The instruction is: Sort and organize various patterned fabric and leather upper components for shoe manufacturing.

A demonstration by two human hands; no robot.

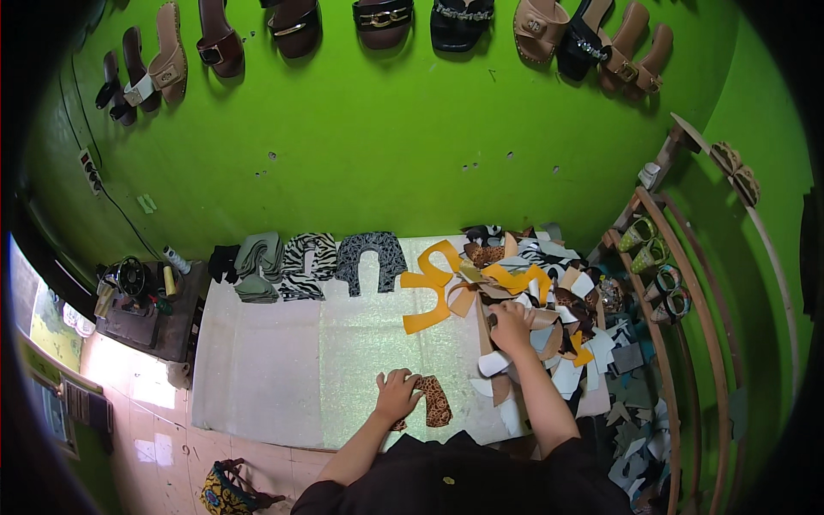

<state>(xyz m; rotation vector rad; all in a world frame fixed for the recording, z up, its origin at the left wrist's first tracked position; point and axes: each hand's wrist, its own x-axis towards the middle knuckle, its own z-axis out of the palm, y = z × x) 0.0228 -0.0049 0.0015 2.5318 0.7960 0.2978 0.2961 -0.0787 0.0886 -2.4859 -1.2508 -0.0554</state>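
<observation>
Near the front edge of the table, my left hand [396,396] rests with fingers apart on a U-shaped leopard-print piece [437,402]. One part of that piece is hidden beneath the hand. My right hand [512,330] reaches into a heap of cut scraps [558,319] on the right, its fingers curled down among them. What those fingers grip is too small to make out. Two yellow-orange cut pieces [427,322] lie left of the heap. A rolled white piece [493,364] is just below my right hand.
Along the table's back lie patterned grey U-shaped pieces [369,249], zebra-print pieces [307,257] and grey-green pieces [258,266]. A sewing machine [131,279] stands on a dark table at left. A wooden rack [687,343] with sandals borders the right; more scraps [631,446] lie below.
</observation>
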